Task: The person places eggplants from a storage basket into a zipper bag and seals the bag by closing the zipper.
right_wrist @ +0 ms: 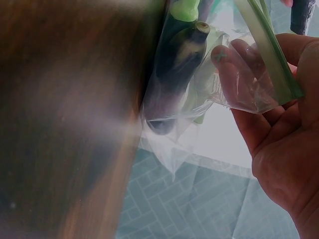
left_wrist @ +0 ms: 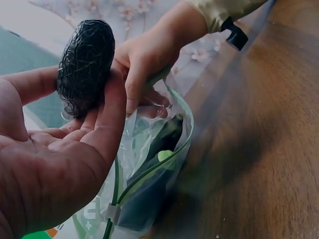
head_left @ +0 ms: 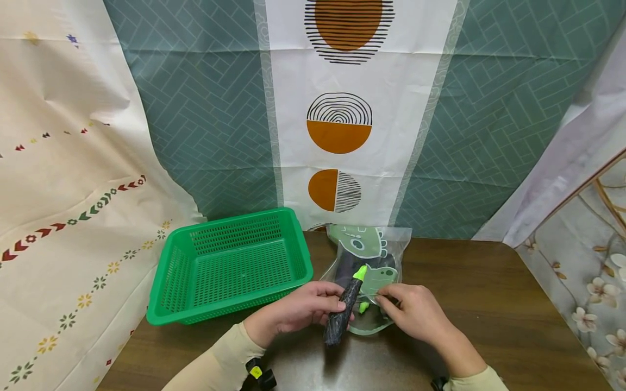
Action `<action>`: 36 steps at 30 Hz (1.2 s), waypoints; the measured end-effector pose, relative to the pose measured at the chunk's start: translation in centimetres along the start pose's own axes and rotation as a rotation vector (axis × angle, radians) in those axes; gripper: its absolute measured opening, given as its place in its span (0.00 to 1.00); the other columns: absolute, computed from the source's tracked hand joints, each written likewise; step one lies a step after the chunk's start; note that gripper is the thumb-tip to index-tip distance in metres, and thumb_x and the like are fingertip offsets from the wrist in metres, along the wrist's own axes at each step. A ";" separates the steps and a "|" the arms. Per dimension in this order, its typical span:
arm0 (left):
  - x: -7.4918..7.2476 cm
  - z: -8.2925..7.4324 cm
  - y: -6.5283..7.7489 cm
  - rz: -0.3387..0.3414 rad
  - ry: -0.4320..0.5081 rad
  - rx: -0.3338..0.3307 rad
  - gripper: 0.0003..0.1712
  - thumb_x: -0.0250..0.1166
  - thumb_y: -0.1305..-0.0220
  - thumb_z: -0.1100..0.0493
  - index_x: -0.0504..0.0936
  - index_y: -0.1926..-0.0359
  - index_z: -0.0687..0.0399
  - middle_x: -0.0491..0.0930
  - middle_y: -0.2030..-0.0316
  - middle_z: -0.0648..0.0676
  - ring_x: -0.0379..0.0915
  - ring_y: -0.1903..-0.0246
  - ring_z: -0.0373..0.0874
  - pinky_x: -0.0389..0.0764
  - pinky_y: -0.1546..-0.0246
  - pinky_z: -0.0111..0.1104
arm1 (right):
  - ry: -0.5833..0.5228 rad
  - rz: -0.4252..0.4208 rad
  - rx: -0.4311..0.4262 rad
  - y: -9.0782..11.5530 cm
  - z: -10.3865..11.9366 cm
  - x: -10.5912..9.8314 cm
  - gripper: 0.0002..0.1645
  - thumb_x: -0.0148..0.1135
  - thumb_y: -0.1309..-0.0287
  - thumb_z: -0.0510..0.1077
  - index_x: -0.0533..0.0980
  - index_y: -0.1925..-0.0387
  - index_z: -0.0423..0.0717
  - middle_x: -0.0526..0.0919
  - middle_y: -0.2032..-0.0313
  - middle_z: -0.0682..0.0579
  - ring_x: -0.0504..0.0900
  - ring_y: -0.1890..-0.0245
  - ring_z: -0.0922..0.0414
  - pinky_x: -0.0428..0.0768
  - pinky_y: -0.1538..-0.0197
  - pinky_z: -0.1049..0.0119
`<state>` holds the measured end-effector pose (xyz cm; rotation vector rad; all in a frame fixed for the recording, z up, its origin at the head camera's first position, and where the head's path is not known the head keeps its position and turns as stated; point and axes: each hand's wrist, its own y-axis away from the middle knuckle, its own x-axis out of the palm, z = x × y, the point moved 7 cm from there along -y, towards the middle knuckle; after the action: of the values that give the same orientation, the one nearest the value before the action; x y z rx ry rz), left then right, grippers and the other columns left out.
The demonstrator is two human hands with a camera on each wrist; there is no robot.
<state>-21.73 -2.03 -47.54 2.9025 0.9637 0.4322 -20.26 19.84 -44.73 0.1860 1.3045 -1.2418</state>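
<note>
A long, dark eggplant (head_left: 341,315) with a bright green stem end, its body covered in crinkled film, is held between the thumb and fingers of my left hand (head_left: 304,307). It slants above the near side of a clear zip bag (head_left: 376,278) printed with a green dinosaur. My right hand (head_left: 415,313) pinches the bag's rim, and the mouth gapes in the left wrist view. Inside the bag, the right wrist view shows a dark eggplant (right_wrist: 179,64) with a brownish stem, beside a green-tipped one (right_wrist: 184,10). A white slider (left_wrist: 113,213) sits on the bag's green zip strip.
To the left of the bag stands a green perforated plastic basket (head_left: 244,271) with nothing in it. Both rest on a brown wooden table (head_left: 464,271). A patterned cloth (head_left: 220,108) hangs behind, with flowered fabric (head_left: 596,293) at the right.
</note>
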 end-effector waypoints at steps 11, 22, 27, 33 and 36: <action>0.5 0.5 0.1 0.056 -0.045 -0.044 0.22 0.65 0.20 0.61 0.79 0.33 0.70 0.89 0.49 0.60 0.88 0.50 0.45 0.89 0.49 0.38 | 0.006 -0.032 -0.040 0.0 0.3 -0.2 0.10 0.81 0.37 0.38 0.90 0.62 0.58 0.90 0.67 0.68 0.79 0.70 0.75 0.81 0.69 0.68; 0.8 1.3 0.4 0.114 -0.178 -0.117 0.17 0.65 0.21 0.63 0.82 0.38 0.70 0.91 0.54 0.52 0.86 0.55 0.39 0.87 0.56 0.31 | 0.013 -0.055 -0.063 0.1 0.5 -0.3 0.12 0.80 0.39 0.35 0.90 0.61 0.58 0.92 0.64 0.65 0.87 0.66 0.69 0.87 0.65 0.63; 0.8 1.5 0.6 0.119 -0.242 -0.133 0.17 0.66 0.21 0.63 0.84 0.39 0.67 0.92 0.55 0.51 0.84 0.59 0.36 0.85 0.61 0.28 | 0.000 -0.049 -0.067 0.1 0.6 -0.4 0.12 0.80 0.38 0.36 0.91 0.61 0.58 0.92 0.64 0.66 0.86 0.67 0.70 0.86 0.66 0.65; 0.7 1.7 0.5 0.126 -0.291 -0.140 0.15 0.67 0.22 0.62 0.86 0.41 0.66 0.91 0.57 0.49 0.83 0.61 0.35 0.83 0.64 0.27 | 0.019 -0.049 -0.055 0.1 0.3 -0.2 0.09 0.80 0.37 0.38 0.91 0.61 0.57 0.91 0.65 0.65 0.85 0.67 0.72 0.85 0.66 0.66; 0.7 2.0 0.5 0.113 -0.286 -0.144 0.14 0.67 0.22 0.62 0.87 0.43 0.65 0.91 0.58 0.48 0.84 0.62 0.34 0.84 0.64 0.27 | 0.024 -0.055 -0.058 0.1 0.3 -0.1 0.08 0.80 0.37 0.38 0.91 0.62 0.56 0.92 0.64 0.65 0.85 0.67 0.72 0.85 0.66 0.66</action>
<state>-20.39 -1.95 -49.22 2.7937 0.6994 0.0821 -19.96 19.76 -44.60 0.1247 1.3724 -1.2503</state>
